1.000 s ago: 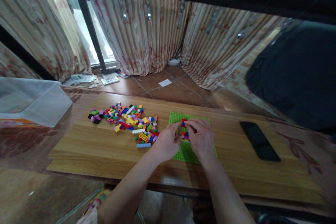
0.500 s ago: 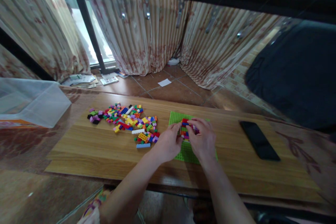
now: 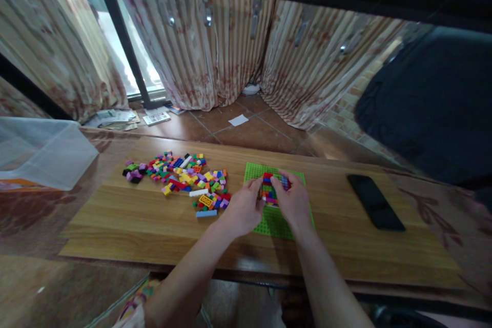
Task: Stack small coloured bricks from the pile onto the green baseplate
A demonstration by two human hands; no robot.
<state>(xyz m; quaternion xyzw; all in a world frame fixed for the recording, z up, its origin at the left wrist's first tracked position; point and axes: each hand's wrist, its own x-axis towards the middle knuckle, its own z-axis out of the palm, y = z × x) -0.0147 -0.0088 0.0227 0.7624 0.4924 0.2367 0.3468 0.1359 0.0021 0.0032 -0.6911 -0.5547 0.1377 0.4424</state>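
A green baseplate lies on the wooden board. On it stands a small stack of coloured bricks. My left hand rests at the stack's left side with its fingertips pinched against it. My right hand curls round the stack's right side, its fingers closed on a small multicoloured piece at the top. A pile of loose coloured bricks is spread to the left of the plate.
A black phone lies on the board at the right. A clear plastic bin stands at the far left. Behind the table are curtains, a tiled floor and papers. A dark bulky shape fills the upper right.
My right hand's fingers have shifted from the top of the stack to its right side, now showing a small piece in them. The view has drifted slightly.
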